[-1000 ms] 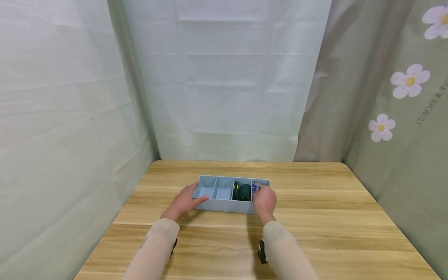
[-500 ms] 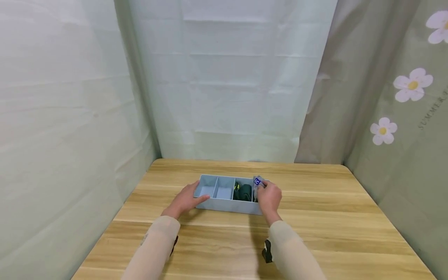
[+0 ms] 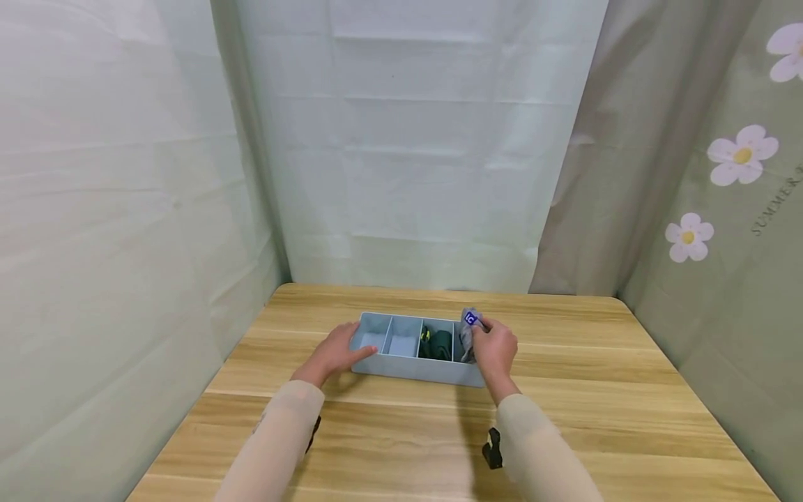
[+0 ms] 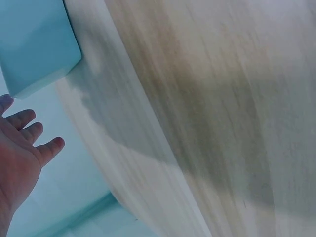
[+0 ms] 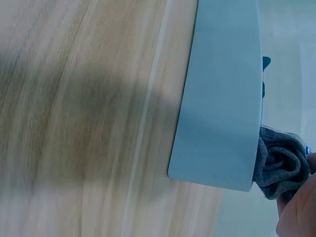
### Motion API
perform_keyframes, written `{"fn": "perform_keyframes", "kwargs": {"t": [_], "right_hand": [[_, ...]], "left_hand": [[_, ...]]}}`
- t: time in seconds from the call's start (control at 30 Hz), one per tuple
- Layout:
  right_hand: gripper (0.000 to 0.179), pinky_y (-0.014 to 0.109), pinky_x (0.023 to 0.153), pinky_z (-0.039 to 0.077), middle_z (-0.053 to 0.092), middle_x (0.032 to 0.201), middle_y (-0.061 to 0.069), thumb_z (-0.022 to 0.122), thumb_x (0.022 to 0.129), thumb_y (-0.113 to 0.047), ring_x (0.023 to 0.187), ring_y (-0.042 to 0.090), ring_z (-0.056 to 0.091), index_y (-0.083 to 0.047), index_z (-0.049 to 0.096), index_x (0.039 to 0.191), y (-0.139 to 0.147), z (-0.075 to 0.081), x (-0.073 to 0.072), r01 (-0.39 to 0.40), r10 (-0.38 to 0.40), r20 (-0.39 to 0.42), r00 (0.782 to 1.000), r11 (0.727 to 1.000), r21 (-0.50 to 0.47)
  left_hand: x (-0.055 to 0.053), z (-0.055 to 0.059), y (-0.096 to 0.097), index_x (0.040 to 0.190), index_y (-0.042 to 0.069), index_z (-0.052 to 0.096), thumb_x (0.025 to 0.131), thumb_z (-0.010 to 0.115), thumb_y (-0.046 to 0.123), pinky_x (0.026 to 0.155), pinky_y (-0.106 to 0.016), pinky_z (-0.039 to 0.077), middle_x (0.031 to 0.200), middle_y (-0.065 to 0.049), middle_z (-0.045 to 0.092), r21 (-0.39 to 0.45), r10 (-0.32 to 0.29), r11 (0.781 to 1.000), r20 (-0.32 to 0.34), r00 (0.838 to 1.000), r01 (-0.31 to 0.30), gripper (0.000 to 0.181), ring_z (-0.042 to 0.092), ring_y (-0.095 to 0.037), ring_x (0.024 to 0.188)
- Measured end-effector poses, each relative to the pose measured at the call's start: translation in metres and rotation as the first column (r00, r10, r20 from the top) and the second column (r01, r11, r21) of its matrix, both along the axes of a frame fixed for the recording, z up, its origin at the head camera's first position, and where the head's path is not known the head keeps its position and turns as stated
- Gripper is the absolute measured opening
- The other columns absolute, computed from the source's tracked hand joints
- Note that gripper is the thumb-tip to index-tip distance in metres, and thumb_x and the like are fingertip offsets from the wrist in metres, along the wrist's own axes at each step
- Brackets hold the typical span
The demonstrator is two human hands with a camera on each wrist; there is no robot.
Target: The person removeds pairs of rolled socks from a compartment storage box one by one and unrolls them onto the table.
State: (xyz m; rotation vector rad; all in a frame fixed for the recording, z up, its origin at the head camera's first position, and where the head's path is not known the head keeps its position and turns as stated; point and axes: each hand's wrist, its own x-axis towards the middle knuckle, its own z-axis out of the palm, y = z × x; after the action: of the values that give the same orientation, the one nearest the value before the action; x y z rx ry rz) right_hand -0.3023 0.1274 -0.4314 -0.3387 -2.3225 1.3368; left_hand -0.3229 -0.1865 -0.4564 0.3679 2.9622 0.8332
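Grey cloth roll (image 3: 466,338), with a blue label (image 3: 472,318) near its top, is at the right-hand compartment of a pale blue box (image 3: 408,367) in the head view, its upper end above the rim; whether its lower end rests on the compartment floor cannot be seen. The right hand (image 3: 497,348) pinches it from the right, near the label. The left hand (image 3: 332,354) lies at the box's other end, fingers fairly straight, thumb reaching over the front rim. A dark green bundle (image 3: 441,344) lies in the neighbouring compartment, and the box sits on a wooden bench (image 3: 389,439). From the left wrist, that hand shows with its fingers spread beside the box's corner; how hard it presses cannot be told. From the right wrist, the roll's coiled layers poke past the rim, the hand at its outer side partly out of view. Judging by those layers, the cloth should be light, soft and squashy, neither slippery nor fragile, but liable to unroll if only an outer fold is caught; a gentle grip across its whole width, about mid-length, would suit it.
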Motion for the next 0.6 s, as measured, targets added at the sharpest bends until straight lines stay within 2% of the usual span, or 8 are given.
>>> {"fn": "perform_keyframes", "kwargs": {"t": [0.37, 0.6], "right_hand": [[0.03, 0.047, 0.079, 0.057, 0.069, 0.114, 0.022, 0.065, 0.096, -0.013, 0.096, 0.033, 0.068, 0.002, 0.069, 0.12, 0.005, 0.012, 0.003, -0.035, 0.034, -0.024, 0.999, 0.999, -0.011], [0.03, 0.046, 0.079, 0.057, 0.07, 0.115, 0.02, 0.067, 0.095, -0.015, 0.095, 0.032, 0.068, -0.001, 0.07, 0.122, 0.005, 0.017, 0.003, -0.049, 0.049, -0.014, 0.999, 0.999, 0.0]], "left_hand": [[-0.002, 0.005, 0.013, 0.152, 0.0, 0.035, 0.095, 0.059, 0.052, 0.114, -0.057, 0.025, 0.154, -0.025, 0.034, 0.012, -0.051, 0.999, -0.069, 0.996, 0.052, 0.08, 0.027, -0.042, 0.144], [-0.002, 0.01, 0.024, 0.152, 0.003, 0.037, 0.097, 0.06, 0.045, 0.116, -0.057, 0.02, 0.157, -0.022, 0.031, 0.021, -0.022, 0.999, -0.082, 0.996, 0.024, 0.073, 0.022, -0.04, 0.146]]}}
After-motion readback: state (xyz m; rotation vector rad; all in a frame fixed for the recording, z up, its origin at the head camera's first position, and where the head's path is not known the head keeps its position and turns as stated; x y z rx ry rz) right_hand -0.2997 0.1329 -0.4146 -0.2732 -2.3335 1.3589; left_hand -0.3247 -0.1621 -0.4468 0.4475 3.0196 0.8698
